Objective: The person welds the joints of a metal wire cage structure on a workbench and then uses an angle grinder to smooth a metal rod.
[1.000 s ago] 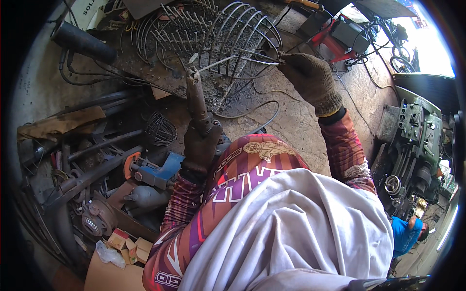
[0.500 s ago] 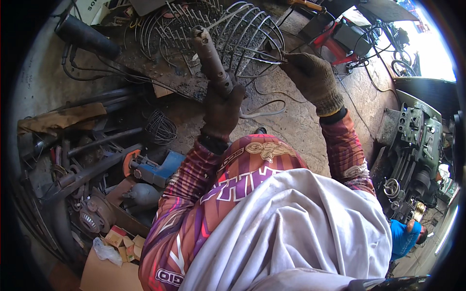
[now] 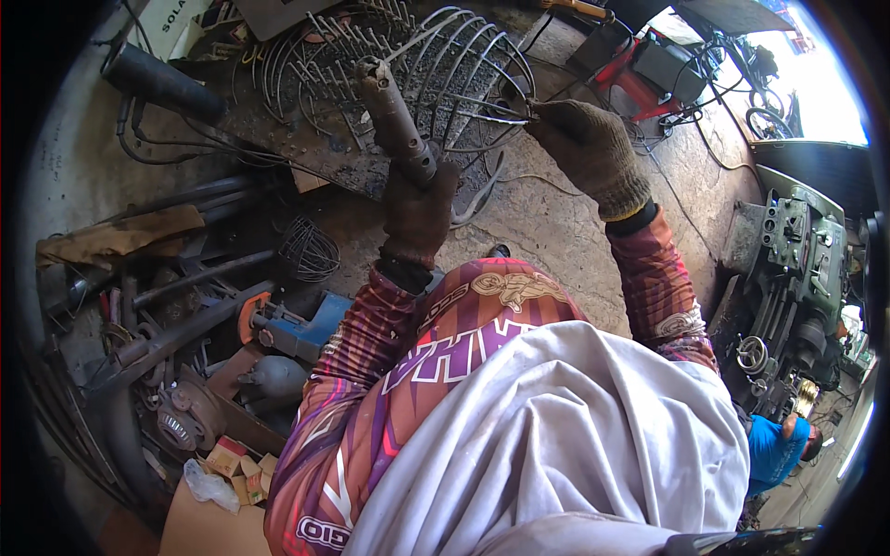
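Observation:
In my gloved left hand (image 3: 419, 215) is a brown metal pipe (image 3: 393, 119) with holes along its side, tilted up and away to the left. My gloved right hand (image 3: 593, 157) has its fingertips closed on the right end of a cage of bent metal rods (image 3: 505, 120). That cage rests on a dark, dirty workbench (image 3: 269, 130), where several upright pegs (image 3: 338, 72) stand. A thin rod runs close by the pipe's upper end; whether they touch, I cannot tell.
A black cylinder (image 3: 165, 85) with cables lies at the left. Below it are metal bars (image 3: 199, 262), a wire bundle (image 3: 311, 250) and a blue clamp (image 3: 311, 326). At the right are a red stand (image 3: 623, 82), a lathe (image 3: 797, 269) and a person in blue (image 3: 774, 452).
The pipe and my left hand have shifted slightly left and down. My right hand has moved slightly left, still at the cage's end.

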Motion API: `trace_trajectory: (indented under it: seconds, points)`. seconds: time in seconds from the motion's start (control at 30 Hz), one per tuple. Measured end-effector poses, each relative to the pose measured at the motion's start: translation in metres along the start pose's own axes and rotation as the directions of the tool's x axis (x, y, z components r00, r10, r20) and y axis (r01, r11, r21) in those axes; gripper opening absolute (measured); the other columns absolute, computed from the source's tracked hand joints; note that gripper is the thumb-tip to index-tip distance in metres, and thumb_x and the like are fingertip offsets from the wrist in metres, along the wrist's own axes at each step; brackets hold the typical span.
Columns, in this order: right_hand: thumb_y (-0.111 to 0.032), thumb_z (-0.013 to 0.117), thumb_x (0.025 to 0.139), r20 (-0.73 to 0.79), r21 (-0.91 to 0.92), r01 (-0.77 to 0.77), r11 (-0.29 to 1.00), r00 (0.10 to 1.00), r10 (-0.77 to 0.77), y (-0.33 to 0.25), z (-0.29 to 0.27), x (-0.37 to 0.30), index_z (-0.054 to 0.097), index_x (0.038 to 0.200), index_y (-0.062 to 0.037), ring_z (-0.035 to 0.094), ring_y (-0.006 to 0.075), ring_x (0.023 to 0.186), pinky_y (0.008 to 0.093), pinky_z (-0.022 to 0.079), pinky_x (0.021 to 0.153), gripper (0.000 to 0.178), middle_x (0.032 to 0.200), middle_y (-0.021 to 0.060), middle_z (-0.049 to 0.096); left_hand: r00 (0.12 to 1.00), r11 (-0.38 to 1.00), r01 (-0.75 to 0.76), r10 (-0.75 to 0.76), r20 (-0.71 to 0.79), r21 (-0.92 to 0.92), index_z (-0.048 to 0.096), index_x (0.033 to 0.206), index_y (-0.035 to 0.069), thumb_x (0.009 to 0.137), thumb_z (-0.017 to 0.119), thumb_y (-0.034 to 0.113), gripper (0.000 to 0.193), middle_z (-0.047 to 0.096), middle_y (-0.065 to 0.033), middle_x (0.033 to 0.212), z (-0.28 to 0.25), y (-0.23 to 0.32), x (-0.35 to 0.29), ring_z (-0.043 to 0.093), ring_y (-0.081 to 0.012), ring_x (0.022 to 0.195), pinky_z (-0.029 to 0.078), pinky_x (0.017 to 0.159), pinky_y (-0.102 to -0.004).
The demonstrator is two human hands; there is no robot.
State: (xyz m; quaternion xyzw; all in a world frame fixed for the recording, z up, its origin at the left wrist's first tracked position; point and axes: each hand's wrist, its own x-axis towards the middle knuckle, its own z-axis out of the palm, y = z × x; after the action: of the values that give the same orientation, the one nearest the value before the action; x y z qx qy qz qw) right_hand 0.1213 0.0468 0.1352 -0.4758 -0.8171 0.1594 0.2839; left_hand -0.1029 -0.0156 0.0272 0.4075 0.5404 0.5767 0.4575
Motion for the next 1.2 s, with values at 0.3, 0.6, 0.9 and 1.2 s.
trace_trajectory:
  seconds: [0.3, 0.6, 0.9, 1.2]
  points:
    - [-0.025, 0.075, 0.089, -0.006, 0.068, -0.021, 0.997, 1.0, 0.022, 0.004, 0.001, 0.0, 0.073, 0.101, -0.007, 0.072, 0.0297, 0.082, 0.0373, 0.057, 0.071, 0.021, 0.088, 0.0128, 0.072, 0.998, 1.0, -0.015, 0.014, 0.066, 0.01, 0.059, 0.115, 0.002, 0.09, 0.073, 0.014, 0.031, 0.063, -0.0014, 0.096, -0.007, -0.015, 0.002, 0.061, -0.0101, 0.087, 0.054, 0.076, -0.0299]
    - [-0.025, 0.076, 0.089, -0.024, 0.013, 0.009, 1.0, 1.0, -0.009, 0.008, 0.004, -0.002, 0.074, 0.102, -0.007, 0.073, 0.0279, 0.082, 0.0363, 0.057, 0.072, 0.023, 0.09, 0.0126, 0.073, 0.975, 0.955, 0.217, -0.222, -0.006, -0.203, 0.059, 0.107, 0.004, 0.092, 0.068, 0.009, 0.019, 0.061, -0.0002, 0.082, -0.036, 0.048, -0.039, 0.059, -0.0083, 0.067, 0.05, 0.057, -0.0276]
    - [-0.022, 0.078, 0.088, -0.01, 0.049, -0.012, 0.999, 1.0, 0.013, 0.003, -0.001, 0.0, 0.074, 0.101, -0.0064, 0.074, 0.0258, 0.082, 0.0341, 0.058, 0.072, 0.021, 0.09, 0.0121, 0.074, 0.957, 0.951, 0.282, -0.289, 0.037, 0.127, 0.059, 0.097, 0.003, 0.087, 0.072, 0.014, 0.02, 0.064, -0.0021, 0.079, -0.074, 0.014, -0.066, 0.059, -0.0079, 0.07, 0.049, 0.063, -0.0286]
    - [-0.023, 0.078, 0.088, -0.029, 0.011, -0.006, 1.0, 1.0, 0.006, 0.005, 0.002, -0.001, 0.074, 0.102, -0.0069, 0.073, 0.0259, 0.081, 0.0346, 0.057, 0.07, 0.022, 0.088, 0.0121, 0.073, 0.979, 0.944, 0.182, -0.199, 0.035, 0.274, 0.06, 0.099, 0.002, 0.085, 0.075, 0.02, 0.028, 0.066, -0.007, 0.082, -0.076, -0.006, -0.065, 0.063, -0.0152, 0.074, 0.052, 0.07, -0.0361]
